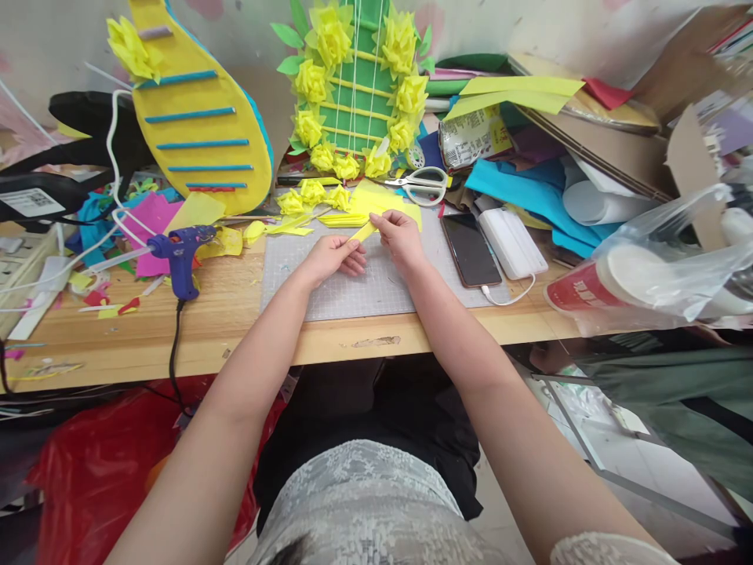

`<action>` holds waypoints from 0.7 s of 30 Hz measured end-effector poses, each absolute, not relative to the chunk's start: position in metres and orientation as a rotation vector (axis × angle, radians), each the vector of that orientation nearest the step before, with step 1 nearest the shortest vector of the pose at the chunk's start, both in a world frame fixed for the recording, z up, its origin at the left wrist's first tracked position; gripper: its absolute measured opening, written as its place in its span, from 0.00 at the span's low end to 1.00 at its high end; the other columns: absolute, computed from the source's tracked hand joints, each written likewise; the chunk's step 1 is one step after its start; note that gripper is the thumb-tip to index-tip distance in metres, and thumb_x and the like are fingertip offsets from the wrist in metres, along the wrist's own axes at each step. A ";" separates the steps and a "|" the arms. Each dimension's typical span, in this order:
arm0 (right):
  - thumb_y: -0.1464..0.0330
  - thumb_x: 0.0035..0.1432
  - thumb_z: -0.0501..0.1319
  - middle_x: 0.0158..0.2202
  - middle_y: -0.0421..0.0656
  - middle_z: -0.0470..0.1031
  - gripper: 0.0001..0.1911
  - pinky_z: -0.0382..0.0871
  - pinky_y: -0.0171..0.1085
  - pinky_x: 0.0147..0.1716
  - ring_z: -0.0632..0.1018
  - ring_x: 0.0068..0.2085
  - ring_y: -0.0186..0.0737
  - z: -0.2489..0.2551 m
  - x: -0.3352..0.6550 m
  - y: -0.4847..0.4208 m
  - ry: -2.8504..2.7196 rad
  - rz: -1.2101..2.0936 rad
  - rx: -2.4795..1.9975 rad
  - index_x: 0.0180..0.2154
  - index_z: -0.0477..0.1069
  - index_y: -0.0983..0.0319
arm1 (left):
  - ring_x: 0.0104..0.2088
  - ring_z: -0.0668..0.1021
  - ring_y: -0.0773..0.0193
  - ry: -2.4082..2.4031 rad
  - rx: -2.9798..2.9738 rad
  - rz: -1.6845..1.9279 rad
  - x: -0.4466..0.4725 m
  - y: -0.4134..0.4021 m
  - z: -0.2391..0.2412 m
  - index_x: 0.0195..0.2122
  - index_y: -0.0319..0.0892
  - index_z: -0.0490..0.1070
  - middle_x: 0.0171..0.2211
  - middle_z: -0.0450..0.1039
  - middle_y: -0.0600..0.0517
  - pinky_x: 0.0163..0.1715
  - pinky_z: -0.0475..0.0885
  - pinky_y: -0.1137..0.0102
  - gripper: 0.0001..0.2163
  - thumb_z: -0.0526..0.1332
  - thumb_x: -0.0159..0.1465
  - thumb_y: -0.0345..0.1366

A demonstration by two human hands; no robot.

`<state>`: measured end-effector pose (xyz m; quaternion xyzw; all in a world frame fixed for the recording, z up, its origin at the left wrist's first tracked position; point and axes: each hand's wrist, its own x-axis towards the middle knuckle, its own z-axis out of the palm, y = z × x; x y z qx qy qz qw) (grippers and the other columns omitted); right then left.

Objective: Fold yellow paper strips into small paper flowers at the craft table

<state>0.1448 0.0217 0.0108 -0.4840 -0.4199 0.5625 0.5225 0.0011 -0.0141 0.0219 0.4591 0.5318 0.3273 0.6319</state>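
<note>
Between my two hands, over the grey cutting mat (282, 275), is a narrow yellow paper strip (365, 231). My left hand (332, 257) pinches its lower end with the thumb against the fingers. The upper end sits in the closed fingertips of my right hand (398, 235). Just behind lie a stack of folded yellow strips (334, 220) and a yellow paper sheet (376, 198). Several yellow paper flowers (311, 192) rest behind the mat. Beyond them stands a green board (373, 86) with white strings, ringed by yellow flowers.
A blue glue gun (183, 259) stands left, its black cord hanging over the table edge. Scissors (424, 187) lie behind the mat. To the right are a phone (471, 249), a white power bank (513, 243) and a bagged cup (588, 289). A yellow instrument-shaped board (200, 129) leans at back left.
</note>
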 end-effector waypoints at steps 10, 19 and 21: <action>0.60 0.51 0.66 0.15 0.30 0.50 0.24 0.43 0.29 0.16 0.49 0.18 0.22 0.013 0.148 0.022 -0.958 1.325 -1.139 0.18 0.54 0.61 | 0.23 0.80 0.66 1.208 0.998 0.731 -0.002 -0.014 0.027 0.30 0.33 0.71 0.23 0.77 0.49 0.23 0.74 0.74 0.11 0.55 0.67 0.33; 0.51 0.45 0.67 0.17 0.30 0.51 0.25 0.43 0.29 0.15 0.51 0.18 0.22 0.011 0.144 0.020 -0.965 1.419 -1.129 0.22 0.56 0.60 | 0.21 0.79 0.68 1.271 0.995 0.791 -0.003 -0.012 0.025 0.28 0.34 0.70 0.22 0.76 0.50 0.22 0.73 0.76 0.12 0.56 0.66 0.35; 0.52 0.39 0.71 0.16 0.29 0.51 0.27 0.43 0.29 0.15 0.51 0.18 0.22 0.011 0.141 0.017 -1.030 1.526 -1.112 0.21 0.57 0.60 | 0.22 0.79 0.69 1.266 1.005 0.810 -0.002 -0.012 0.024 0.29 0.34 0.70 0.23 0.77 0.50 0.23 0.73 0.77 0.12 0.57 0.66 0.36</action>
